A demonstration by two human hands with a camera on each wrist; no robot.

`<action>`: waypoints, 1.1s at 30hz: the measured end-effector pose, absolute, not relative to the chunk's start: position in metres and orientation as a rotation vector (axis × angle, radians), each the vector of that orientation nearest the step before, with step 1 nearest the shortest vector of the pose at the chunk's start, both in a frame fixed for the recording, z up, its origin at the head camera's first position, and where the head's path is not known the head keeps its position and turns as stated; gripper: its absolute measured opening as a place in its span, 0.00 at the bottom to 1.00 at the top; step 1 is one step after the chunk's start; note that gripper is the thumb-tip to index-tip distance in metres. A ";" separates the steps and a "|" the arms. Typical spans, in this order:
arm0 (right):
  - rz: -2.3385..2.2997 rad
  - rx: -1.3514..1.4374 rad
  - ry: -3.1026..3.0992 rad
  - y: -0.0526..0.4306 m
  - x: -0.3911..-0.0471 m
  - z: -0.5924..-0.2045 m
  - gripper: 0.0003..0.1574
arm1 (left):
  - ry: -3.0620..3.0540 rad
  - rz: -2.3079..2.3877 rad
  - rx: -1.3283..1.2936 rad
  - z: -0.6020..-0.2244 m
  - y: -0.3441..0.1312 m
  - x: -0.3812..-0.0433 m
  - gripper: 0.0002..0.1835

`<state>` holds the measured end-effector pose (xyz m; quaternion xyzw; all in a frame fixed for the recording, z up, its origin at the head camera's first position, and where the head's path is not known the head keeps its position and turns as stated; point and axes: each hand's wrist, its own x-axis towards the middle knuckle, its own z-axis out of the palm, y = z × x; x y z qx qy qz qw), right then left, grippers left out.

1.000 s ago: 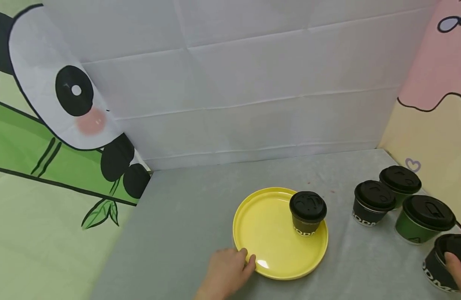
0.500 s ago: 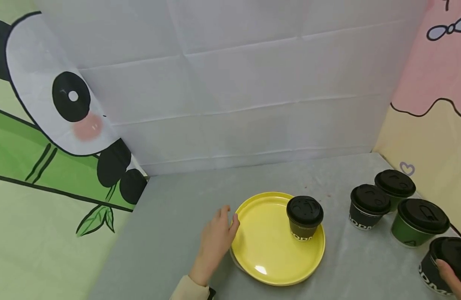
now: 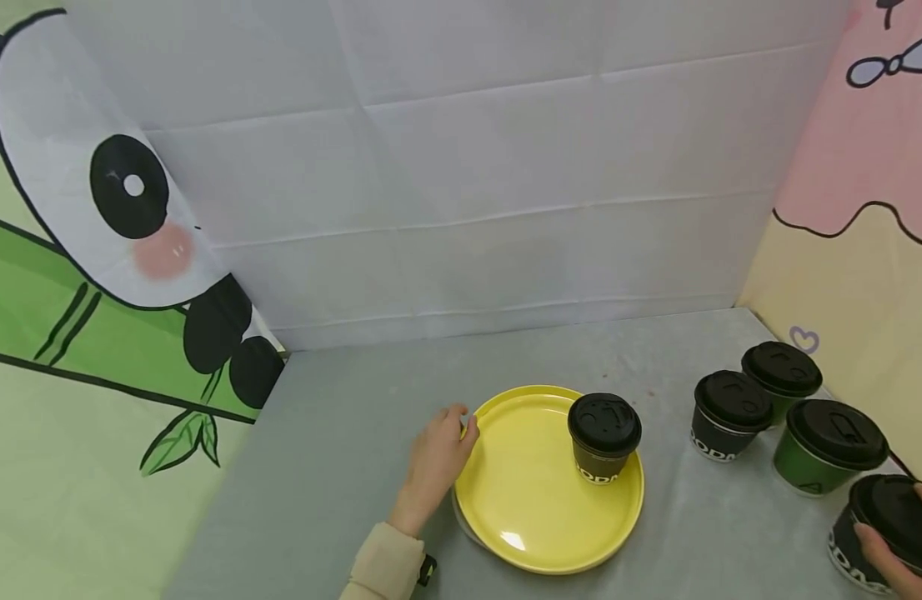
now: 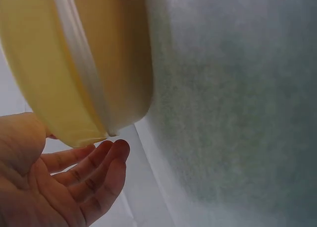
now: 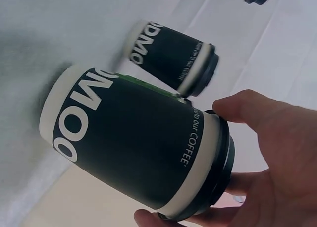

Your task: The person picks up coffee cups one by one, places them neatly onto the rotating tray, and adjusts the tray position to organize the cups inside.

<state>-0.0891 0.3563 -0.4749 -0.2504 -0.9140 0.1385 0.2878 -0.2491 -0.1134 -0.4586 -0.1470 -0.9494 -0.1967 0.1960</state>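
Observation:
A yellow plate (image 3: 536, 517) lies on the grey table, with a pale rim showing beneath its left edge. My left hand (image 3: 434, 462) is at the plate's left rim; in the left wrist view its curled fingers (image 4: 111, 162) lie against the edge, while the thumb is mostly hidden. A black-lidded paper cup (image 3: 602, 442) stands on the plate's right side. At the far right, my right hand (image 3: 899, 554) holds a dark paper cup (image 5: 133, 138) with white letters, thumb and fingers spread round its black lid.
Three more lidded cups stand at the right: a small dark cup (image 3: 727, 417), a green cup (image 3: 821, 462) and another green cup (image 3: 784, 371) behind. A white cloth wall (image 3: 468, 167) closes the back, with printed cloths at both sides.
My left hand has gone from the plate's front-left edge up to its left rim. The right hand keeps its hold on the cup. The whole view has shifted slightly.

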 end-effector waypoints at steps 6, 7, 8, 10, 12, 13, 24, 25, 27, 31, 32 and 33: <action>0.389 -0.418 -2.261 0.344 -0.090 -0.458 0.77 | -2.690 -0.569 -0.412 -0.458 -0.114 -0.248 0.14; 0.387 -0.401 -2.271 0.339 -0.089 -0.453 0.72 | -2.694 -0.574 -0.408 -0.458 -0.115 -0.247 0.14; 0.409 -0.392 -2.287 0.333 -0.087 -0.447 0.66 | -2.697 -0.578 -0.407 -0.458 -0.115 -0.247 0.14; 0.474 -0.406 -2.329 0.318 -0.084 -0.434 0.54 | -2.706 -0.588 -0.406 -0.459 -0.116 -0.247 0.13; 0.515 -0.388 -2.349 0.303 -0.084 -0.423 0.44 | -2.713 -0.598 -0.405 -0.459 -0.117 -0.247 0.13; 0.524 -0.345 -2.337 0.297 -0.085 -0.419 0.44 | -2.716 -0.602 -0.403 -0.459 -0.117 -0.247 0.12; 0.599 0.054 -2.481 0.248 -0.095 -0.385 0.48 | -2.725 -0.601 -0.375 -0.458 -0.120 -0.247 0.11; 0.602 0.079 -2.482 0.244 -0.095 -0.383 0.48 | -2.726 -0.601 -0.371 -0.458 -0.120 -0.247 0.11; 0.618 0.127 -2.482 0.236 -0.096 -0.378 0.48 | -2.734 -0.604 -0.367 -0.459 -0.120 -0.246 0.11; 0.635 0.177 -2.513 0.222 -0.096 -0.372 0.49 | -2.749 -0.614 -0.365 -0.457 -0.119 -0.244 0.12; 0.643 0.192 -2.514 0.219 -0.096 -0.370 0.49 | -2.752 -0.617 -0.366 -0.457 -0.118 -0.244 0.12; 0.639 0.204 -2.518 0.216 -0.096 -0.369 0.49 | -2.755 -0.617 -0.364 -0.457 -0.117 -0.243 0.12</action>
